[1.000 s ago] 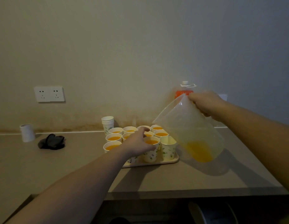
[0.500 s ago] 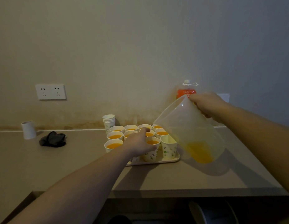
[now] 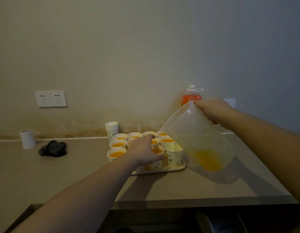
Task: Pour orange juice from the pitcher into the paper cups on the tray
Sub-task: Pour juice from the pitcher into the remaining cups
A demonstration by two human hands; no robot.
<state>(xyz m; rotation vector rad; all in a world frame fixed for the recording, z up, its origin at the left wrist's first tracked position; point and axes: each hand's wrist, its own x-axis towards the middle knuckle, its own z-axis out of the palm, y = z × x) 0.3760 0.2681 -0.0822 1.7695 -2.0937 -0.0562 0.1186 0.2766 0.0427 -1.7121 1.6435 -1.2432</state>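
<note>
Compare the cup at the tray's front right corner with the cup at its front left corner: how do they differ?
The front right cup shows no orange juice inside; the front left cup is filled nearly to its rim. The tilted pitcher hangs right beside the front right cup; the front left cup is far from it. The front right cup's whole side shows; the front left cup's is partly hidden. Both stand upright, with white rims.

I saw a dim, murky picture, the wall (image 3: 146,47) greenish-beige and shading to cooler grey-blue toward its right side. The countertop (image 3: 162,187) carried soft shadows: a broad one below the pitcher (image 3: 194,137), on the near-right side, and another under the left forearm. The pitcher's clear wall showed only faint sheen, no hard glare. Detail was soft and grainy throughout. The countertop's back edge bowed slightly from the wide lens. Below the countertop's front edge everything sank into near-black.
</note>
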